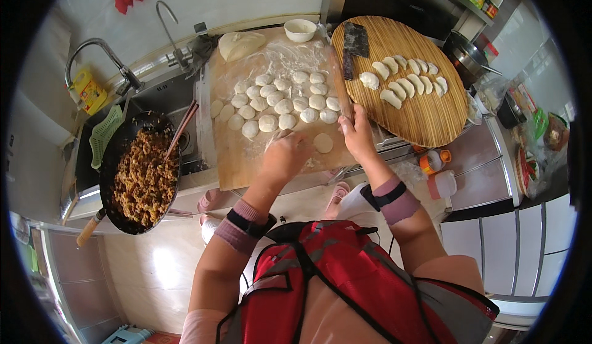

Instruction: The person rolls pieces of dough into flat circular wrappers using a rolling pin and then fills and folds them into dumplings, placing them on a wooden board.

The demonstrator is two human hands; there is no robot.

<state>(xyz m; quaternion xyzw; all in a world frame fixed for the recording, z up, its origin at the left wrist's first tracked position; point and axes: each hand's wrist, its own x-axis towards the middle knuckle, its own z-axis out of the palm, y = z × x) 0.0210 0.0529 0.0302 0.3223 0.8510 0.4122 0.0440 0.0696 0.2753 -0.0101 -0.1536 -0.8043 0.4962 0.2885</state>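
My right hand [358, 135] grips the lower end of a wooden rolling pin [340, 82], which points away from me along the right edge of the floured wooden board [243, 163]. Over the front of that board is my left hand [287, 155], blurred, its fingers curled down close to the nearest dough pieces; whether it holds anything is not visible. A flat round dough piece [323, 143] lies between my two hands. Beyond them sit several small flattened dough balls [283, 107]. At the board's far left corner rests a large lump of dough [240, 45].
Filled dumplings [406, 87] and a dark cleaver [355, 40] lie on a round wooden board [430, 122] at right. A white bowl [300, 30] stands at the back. Left, a pan [105, 177] of cooked filling [145, 177] with chopsticks [182, 129] overlaps the sink [164, 94].
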